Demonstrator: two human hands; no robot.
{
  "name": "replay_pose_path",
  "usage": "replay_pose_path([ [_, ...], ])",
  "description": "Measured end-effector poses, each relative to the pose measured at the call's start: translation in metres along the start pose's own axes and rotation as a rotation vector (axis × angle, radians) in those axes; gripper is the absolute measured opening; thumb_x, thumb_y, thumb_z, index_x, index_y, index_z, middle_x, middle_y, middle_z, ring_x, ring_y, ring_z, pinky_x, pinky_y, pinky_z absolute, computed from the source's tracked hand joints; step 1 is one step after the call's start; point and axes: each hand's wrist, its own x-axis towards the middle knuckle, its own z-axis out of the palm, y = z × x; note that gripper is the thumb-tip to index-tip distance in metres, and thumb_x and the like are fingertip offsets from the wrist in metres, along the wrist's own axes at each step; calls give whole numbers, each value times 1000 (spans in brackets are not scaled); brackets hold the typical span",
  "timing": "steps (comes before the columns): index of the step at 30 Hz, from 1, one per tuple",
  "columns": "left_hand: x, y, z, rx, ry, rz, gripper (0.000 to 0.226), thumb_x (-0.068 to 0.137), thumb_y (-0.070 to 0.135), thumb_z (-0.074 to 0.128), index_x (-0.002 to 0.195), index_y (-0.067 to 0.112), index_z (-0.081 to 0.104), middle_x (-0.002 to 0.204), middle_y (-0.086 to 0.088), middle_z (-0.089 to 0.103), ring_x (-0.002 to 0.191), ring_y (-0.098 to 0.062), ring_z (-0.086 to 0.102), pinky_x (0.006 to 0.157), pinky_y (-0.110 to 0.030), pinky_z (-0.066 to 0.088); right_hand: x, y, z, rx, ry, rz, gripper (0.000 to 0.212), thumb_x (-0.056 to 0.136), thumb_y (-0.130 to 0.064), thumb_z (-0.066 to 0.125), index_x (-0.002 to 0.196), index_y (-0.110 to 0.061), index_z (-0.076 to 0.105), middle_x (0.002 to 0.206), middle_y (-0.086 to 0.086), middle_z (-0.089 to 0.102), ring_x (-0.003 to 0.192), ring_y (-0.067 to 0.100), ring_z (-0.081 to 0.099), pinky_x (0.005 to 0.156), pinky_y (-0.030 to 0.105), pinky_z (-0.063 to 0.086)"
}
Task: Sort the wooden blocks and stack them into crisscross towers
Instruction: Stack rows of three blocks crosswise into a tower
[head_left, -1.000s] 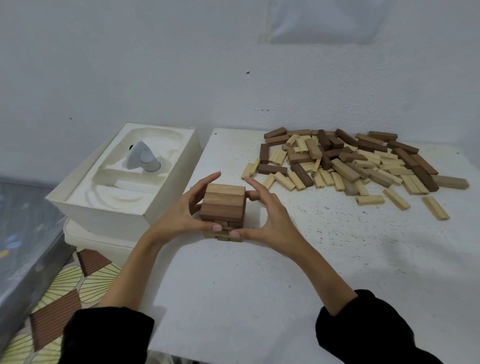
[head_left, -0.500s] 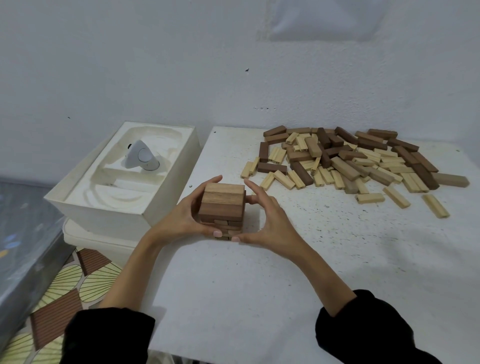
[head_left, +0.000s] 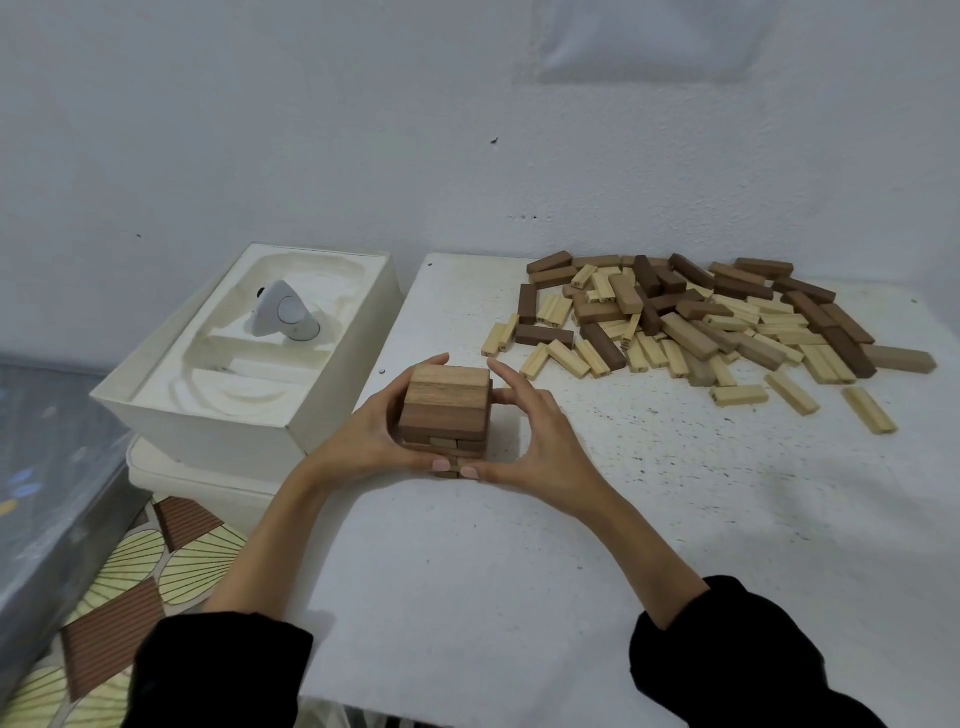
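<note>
A short crisscross tower (head_left: 447, 410) of brown wooden blocks stands near the left edge of the white table (head_left: 623, 545). My left hand (head_left: 358, 441) cups its left side, fingers reaching round the back and thumb at the bottom front. My right hand (head_left: 540, 441) cups the right side, with fingertips on the upper right edge and thumb at the base beside the left thumb. A loose pile of dark brown, mid-brown and pale blocks (head_left: 701, 322) lies at the far right of the table.
A cream open box (head_left: 249, 415) holding a small white device (head_left: 283, 314) sits just left of the table on a white base. A grey surface (head_left: 47, 467) and patterned floor (head_left: 171, 566) lie further left. A white wall stands behind.
Both hands stay cupped round the tower; my thumbs have drawn closer together at its base. The pile has not moved.
</note>
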Motion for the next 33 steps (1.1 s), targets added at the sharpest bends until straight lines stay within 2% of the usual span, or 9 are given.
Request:
replay_pose_path([
  [4, 0, 0, 0, 10, -2, -1, 104, 56, 12, 85, 143, 32, 32, 127, 15, 58, 119, -8, 55, 89, -16, 46, 0, -1, 0, -4, 2, 4, 101, 66, -32, 83, 143, -40, 17, 133, -10, 44, 128, 12, 30, 105, 37, 25],
  [11, -4, -5, -12, 132, -74, -28, 124, 55, 8, 91, 149, 33, 13, 141, 18, 41, 127, 7, 41, 94, -5, 34, -3, 5, 2, -89, -77, 37, 115, 61, -35, 86, 144, -42, 6, 144, -4, 30, 134, 15, 22, 107, 37, 22],
  [15, -4, -7, -12, 169, -64, -24, 123, 55, 9, 91, 150, 29, 15, 145, 21, 36, 132, 6, 34, 101, -7, 30, 1, 10, 6, -163, -83, 54, 116, 63, -38, 84, 146, -40, 2, 142, 2, 35, 133, 19, 26, 110, 38, 20],
  [18, -3, -9, -9, 209, -57, -11, 121, 53, 17, 92, 150, 25, 20, 143, 34, 31, 135, 6, 30, 106, -10, 28, 4, 13, 7, -181, -72, 32, 115, 64, -39, 84, 146, -39, 4, 137, 0, 41, 129, 18, 30, 106, 33, 19],
  [21, -4, -9, -6, 218, -4, -7, 110, 53, 8, 92, 141, 33, 30, 134, 43, 36, 126, 13, 38, 99, -6, 33, 6, 15, 8, -187, -64, 9, 113, 64, -39, 84, 146, -36, 6, 133, -2, 45, 126, 15, 32, 100, 28, 18],
  [23, -4, -9, -4, 214, 43, -14, 100, 54, 2, 90, 130, 39, 35, 126, 37, 48, 115, 17, 45, 89, -2, 35, 7, 16, 8, -196, -58, 0, 113, 63, -39, 84, 146, -36, 6, 133, -2, 46, 126, 15, 32, 99, 27, 18],
  [27, -4, -7, -2, 215, 53, -9, 99, 54, 0, 89, 130, 35, 37, 124, 29, 53, 112, 16, 48, 86, -3, 37, 7, 16, 8, -191, -48, -13, 112, 64, -38, 84, 147, -35, 8, 132, -3, 47, 126, 14, 32, 98, 25, 16],
  [31, -5, -3, 0, 251, 74, -11, 92, 52, 1, 91, 106, 63, 50, 101, 42, 58, 100, 17, 54, 78, -2, 40, 8, 17, 9, -196, -33, -21, 112, 64, -38, 84, 146, -35, 8, 133, -4, 48, 126, 14, 34, 99, 27, 17],
  [33, -6, 0, 0, 238, 64, -9, 89, 43, 23, 94, 99, 73, 47, 102, 40, 59, 100, 14, 55, 79, -2, 40, 8, 17, 10, -194, -28, -18, 112, 63, -39, 84, 146, -35, 9, 134, -2, 47, 127, 15, 35, 102, 30, 18],
])
